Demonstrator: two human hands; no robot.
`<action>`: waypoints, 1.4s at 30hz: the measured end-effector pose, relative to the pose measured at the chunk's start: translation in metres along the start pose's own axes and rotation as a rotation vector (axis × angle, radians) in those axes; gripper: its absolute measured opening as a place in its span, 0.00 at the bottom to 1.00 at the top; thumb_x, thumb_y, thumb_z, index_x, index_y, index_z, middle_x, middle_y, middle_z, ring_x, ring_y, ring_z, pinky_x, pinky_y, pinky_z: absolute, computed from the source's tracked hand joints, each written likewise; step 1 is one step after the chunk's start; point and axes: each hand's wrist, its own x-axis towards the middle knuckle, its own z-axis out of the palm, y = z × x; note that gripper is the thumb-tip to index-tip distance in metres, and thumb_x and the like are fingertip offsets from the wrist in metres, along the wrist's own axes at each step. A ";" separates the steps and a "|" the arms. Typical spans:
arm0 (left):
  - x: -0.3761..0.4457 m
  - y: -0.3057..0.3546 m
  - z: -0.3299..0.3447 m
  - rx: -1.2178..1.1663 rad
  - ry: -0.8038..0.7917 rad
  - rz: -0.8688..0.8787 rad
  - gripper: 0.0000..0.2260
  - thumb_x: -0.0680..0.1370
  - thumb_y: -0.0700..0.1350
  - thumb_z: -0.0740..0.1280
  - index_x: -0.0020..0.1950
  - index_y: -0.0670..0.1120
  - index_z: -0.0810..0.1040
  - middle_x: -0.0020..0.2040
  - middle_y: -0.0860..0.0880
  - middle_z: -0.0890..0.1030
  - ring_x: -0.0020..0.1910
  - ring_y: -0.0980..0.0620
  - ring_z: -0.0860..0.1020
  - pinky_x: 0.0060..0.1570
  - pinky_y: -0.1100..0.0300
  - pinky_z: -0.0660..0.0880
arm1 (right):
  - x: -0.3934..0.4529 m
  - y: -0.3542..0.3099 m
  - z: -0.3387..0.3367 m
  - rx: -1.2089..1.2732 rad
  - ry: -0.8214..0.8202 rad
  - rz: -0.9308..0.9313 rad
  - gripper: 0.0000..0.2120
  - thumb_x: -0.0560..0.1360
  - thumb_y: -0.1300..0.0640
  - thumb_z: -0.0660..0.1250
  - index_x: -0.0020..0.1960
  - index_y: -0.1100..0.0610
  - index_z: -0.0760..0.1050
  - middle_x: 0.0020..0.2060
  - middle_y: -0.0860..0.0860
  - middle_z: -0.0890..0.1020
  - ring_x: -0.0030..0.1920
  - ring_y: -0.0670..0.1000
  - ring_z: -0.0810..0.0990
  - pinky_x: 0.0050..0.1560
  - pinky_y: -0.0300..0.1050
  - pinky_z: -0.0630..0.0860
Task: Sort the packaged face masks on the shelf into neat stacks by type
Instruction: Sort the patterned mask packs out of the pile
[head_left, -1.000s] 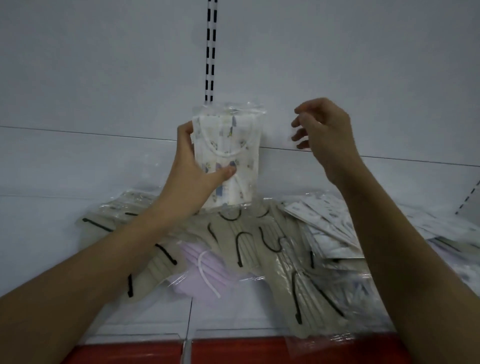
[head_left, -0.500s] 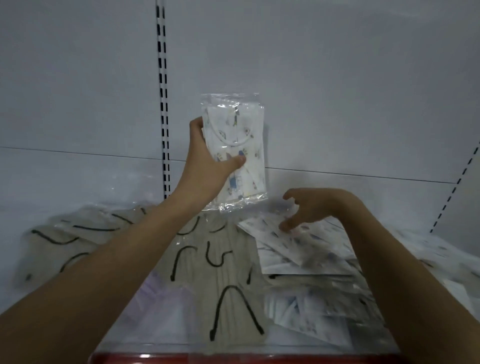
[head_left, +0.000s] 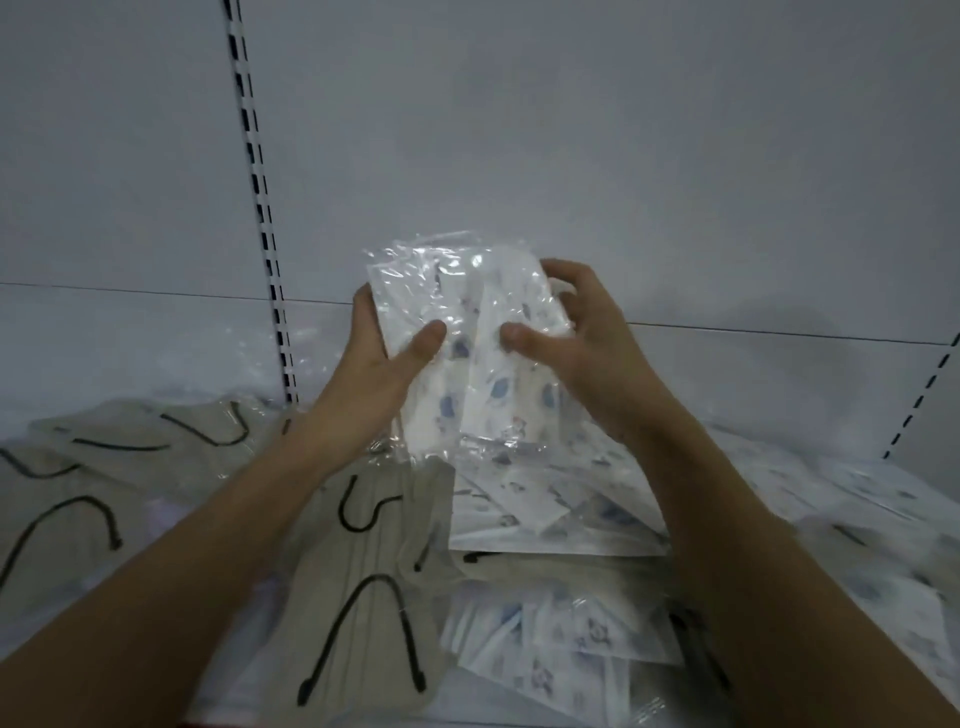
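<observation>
While both hands grip clear-plastic packs of white printed masks (head_left: 467, 353) above shelf (head_left: 156, 353), left hand (head_left: 384, 358) and right hand (head_left: 576, 332) each curl round bundle with thumbs in front. Risk: slick film slides, packs fan out, drop onto beige black-loop mask packs (head_left: 363, 597), mixing types.

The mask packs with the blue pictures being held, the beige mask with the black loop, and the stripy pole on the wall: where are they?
printed mask packs (head_left: 467, 364), head view, on the front under the clear wrap.
beige mask (head_left: 358, 587), head view, on its pleated middle.
slotted upright (head_left: 260, 208), head view, on the dashed strip.
</observation>
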 end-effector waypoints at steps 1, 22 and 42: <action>-0.002 0.002 0.006 0.017 -0.102 -0.004 0.33 0.72 0.56 0.70 0.72 0.50 0.61 0.61 0.55 0.78 0.56 0.65 0.80 0.57 0.58 0.79 | -0.001 0.004 0.010 -0.061 -0.036 -0.011 0.28 0.71 0.58 0.77 0.66 0.46 0.69 0.55 0.51 0.80 0.52 0.52 0.84 0.48 0.50 0.84; 0.001 -0.017 -0.002 0.006 0.063 0.007 0.30 0.75 0.39 0.73 0.70 0.54 0.60 0.60 0.61 0.75 0.52 0.73 0.77 0.47 0.76 0.75 | 0.003 -0.013 -0.035 -0.260 0.113 -0.017 0.06 0.75 0.56 0.72 0.51 0.53 0.77 0.39 0.48 0.81 0.31 0.42 0.79 0.31 0.36 0.76; 0.014 -0.021 -0.024 -0.056 0.279 0.013 0.30 0.74 0.33 0.73 0.64 0.59 0.63 0.61 0.59 0.76 0.59 0.64 0.77 0.57 0.62 0.76 | 0.007 0.023 -0.013 -0.647 -0.066 0.208 0.14 0.70 0.58 0.78 0.54 0.56 0.80 0.37 0.49 0.82 0.29 0.40 0.76 0.29 0.26 0.69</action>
